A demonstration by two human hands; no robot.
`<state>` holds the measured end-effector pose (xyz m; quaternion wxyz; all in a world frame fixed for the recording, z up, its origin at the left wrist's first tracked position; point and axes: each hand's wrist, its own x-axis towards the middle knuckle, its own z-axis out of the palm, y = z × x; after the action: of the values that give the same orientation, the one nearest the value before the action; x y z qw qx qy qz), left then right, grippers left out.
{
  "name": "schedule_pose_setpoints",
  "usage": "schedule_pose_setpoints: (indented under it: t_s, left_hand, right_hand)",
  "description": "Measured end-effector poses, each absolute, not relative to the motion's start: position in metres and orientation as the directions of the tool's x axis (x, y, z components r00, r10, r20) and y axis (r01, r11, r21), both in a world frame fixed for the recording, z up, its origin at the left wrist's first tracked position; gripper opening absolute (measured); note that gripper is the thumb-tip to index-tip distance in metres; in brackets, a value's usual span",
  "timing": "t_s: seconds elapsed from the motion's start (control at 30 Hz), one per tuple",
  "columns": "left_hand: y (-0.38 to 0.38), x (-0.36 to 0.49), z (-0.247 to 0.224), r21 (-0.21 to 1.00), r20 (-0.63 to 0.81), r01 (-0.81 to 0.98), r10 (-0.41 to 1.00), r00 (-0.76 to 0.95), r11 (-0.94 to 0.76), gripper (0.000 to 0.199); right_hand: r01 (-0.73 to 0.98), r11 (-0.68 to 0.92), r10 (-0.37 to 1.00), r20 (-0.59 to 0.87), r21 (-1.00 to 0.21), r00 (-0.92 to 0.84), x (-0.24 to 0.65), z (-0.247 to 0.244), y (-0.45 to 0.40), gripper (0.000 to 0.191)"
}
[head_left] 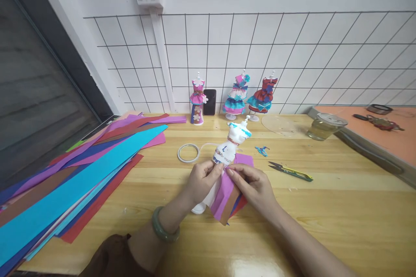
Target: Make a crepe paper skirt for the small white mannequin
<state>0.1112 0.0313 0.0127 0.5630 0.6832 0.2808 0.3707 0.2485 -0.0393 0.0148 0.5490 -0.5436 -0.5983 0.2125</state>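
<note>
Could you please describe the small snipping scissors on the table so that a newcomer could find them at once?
Start from the light wooden table and look just right of the person's right hand. There, flat on bare wood, lie the small thread snips with dark blades and yellow-green handle. Unlike the tiny blue doll hanger behind them, they are long, slim and pointed.

— What's in the hands?
— A small white mannequin (229,145), tilted back over the table, with blue trim at the shoulders and a printed band at the waist.
— And the paper?
— Purple paper strips (225,192), with brown, red and blue beneath, pressed against its skirt.
</note>
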Motion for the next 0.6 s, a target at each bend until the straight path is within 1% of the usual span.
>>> schedule_pose_setpoints:
  t_s: [0.1, 0.2, 0.27, 0.37, 0.6]
  left_hand:
    - [0.0301, 0.1111, 0.0140, 0.978, 0.187, -0.032, 0.803, 0.566, -0.205, 0.039]
    - [0.0292, 0.1111, 0.0140, 0.980, 0.179, -0.030, 0.801, 0.572, -0.198, 0.038]
    - [0.0291, 0.1109, 0.0130, 0.981, 0.171, -0.023, 0.793, 0.585, -0.194, 0.038]
    - [0.0295, 0.1104, 0.0105, 0.984, 0.153, -0.016, 0.782, 0.604, -0.180, 0.036]
    - [0.0296, 0.1097, 0.0106, 0.989, 0.135, -0.038, 0.779, 0.612, -0.141, 0.037]
  right_hand:
    - [0.466, 0.337, 0.857, 0.472, -0.818, 0.209, 0.2497, 0.0154, -0.0384, 0.014]
    - [0.455, 0.258, 0.870, 0.410, -0.852, 0.275, 0.2502, 0.0142, -0.0383, 0.016]
    - [0.421, 0.205, 0.881, 0.354, -0.883, 0.314, 0.2503, 0.0125, -0.0383, 0.019]
    - [0.359, 0.171, 0.891, 0.299, -0.918, 0.341, 0.2501, 0.0101, -0.0377, 0.022]
    - [0.209, 0.165, 0.916, 0.229, -0.964, 0.330, 0.2472, 0.0133, -0.0366, 0.024]
